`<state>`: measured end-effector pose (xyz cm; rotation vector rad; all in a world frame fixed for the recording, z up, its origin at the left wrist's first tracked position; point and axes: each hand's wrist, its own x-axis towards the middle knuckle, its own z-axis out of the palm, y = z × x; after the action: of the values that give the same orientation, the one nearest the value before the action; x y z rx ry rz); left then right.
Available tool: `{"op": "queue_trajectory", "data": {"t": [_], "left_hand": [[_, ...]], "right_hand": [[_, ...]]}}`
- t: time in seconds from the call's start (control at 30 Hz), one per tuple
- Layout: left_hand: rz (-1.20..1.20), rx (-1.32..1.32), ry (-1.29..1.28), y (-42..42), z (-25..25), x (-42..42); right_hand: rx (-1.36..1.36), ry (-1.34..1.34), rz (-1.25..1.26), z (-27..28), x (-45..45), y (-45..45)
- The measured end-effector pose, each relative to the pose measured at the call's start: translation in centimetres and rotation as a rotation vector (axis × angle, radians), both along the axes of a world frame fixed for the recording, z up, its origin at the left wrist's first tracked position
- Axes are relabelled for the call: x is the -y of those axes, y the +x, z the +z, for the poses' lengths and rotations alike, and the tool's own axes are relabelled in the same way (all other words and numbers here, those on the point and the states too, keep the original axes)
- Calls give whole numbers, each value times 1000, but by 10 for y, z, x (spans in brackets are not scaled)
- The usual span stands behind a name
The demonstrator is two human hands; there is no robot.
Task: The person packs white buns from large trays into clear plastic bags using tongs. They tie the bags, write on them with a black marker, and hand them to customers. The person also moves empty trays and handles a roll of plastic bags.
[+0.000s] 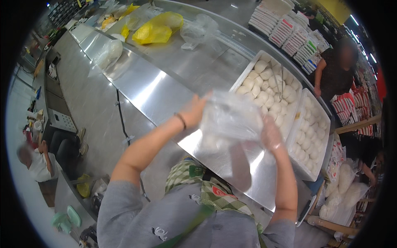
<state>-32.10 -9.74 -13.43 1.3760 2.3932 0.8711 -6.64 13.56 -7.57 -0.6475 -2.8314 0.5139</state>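
Observation:
A clear plastic bag (231, 116), blurred by motion, is stretched between my two hands above the stainless steel counter (155, 85). My left hand (196, 111) grips its left edge; my right hand (271, 133), apparently in a clear thin glove, holds its right edge. Pale round lumps show low in the bag. To the right, a white foam box (243, 74) holds many white dough buns (261, 83), with metal tongs (276, 77) lying on them. A second white box (313, 178) of similar buns (305, 142) stands beside it.
Yellow plastic bags (158, 29) and a crumpled clear bag (200, 29) lie on the display surface. A filled clear bag (110, 54) rests farther along the counter. One person (338, 68) stands beyond the boxes, another (366, 155) bends at right, and a third (43, 164) sits at left.

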Motion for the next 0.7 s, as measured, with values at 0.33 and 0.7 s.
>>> {"op": "queue_trajectory", "data": {"t": [0.33,0.7], "left_hand": [[-15,-400,207,-48,32,-23],[545,21,237,-8,27,-8]], "right_hand": [[141,-18,23,-102,-112,-101],[-4,261,-693,-166,-304,-87]]}}
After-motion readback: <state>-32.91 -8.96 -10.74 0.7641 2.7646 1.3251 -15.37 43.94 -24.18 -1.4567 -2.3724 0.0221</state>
